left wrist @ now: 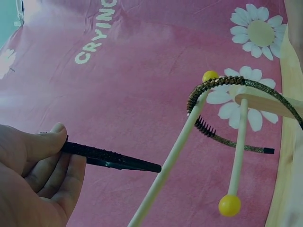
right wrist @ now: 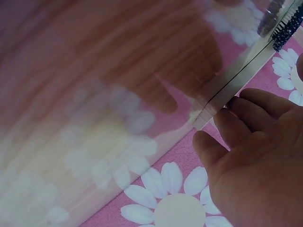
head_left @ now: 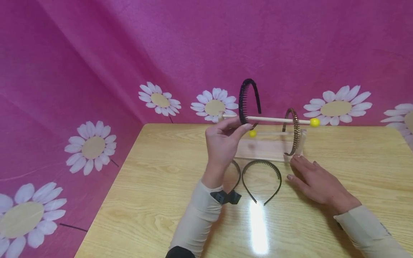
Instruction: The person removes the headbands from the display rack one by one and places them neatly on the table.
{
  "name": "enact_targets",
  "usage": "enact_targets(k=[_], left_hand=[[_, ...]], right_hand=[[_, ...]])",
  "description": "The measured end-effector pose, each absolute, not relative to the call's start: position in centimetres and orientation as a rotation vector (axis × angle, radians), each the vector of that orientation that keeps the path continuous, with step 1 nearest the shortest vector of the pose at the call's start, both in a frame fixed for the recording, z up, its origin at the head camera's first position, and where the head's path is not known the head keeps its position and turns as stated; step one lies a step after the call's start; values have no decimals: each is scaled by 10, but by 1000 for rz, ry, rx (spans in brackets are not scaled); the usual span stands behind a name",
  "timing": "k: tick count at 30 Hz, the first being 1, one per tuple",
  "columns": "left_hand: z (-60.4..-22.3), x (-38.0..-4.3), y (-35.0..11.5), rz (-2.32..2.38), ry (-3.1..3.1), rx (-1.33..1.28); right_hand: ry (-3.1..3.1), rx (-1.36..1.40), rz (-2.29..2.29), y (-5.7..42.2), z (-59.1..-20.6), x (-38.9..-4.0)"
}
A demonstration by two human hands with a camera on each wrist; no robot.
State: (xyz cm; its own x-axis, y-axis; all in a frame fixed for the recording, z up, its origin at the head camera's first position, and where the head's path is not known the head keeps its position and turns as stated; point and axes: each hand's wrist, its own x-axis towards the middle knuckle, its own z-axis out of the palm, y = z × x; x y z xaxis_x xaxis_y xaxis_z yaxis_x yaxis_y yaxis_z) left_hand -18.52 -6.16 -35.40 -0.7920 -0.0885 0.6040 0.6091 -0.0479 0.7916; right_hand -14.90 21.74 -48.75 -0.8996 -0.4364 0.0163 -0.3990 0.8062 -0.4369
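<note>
Headband (black) upright, ends downward

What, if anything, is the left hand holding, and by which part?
The left hand pinches the black headband near one end, its arch standing above the hand.

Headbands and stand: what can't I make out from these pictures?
- Head view: the left hand and its wrist hide part of the lower-left headband.
- Head view: that hand also hides the left part of the stand's base.
- Left wrist view: the right edge cuts off the brown headband; the bottom edge cuts off its rod.
- Right wrist view: the right edge cuts off a dark headband.
</note>
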Motion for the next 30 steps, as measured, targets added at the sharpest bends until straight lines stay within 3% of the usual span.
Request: enact_targets(k=[30], left_hand=[[-344, -166, -114, -1934, -1860, -365]], right_hand=[[2900, -720, -688, 218, -488, -151]])
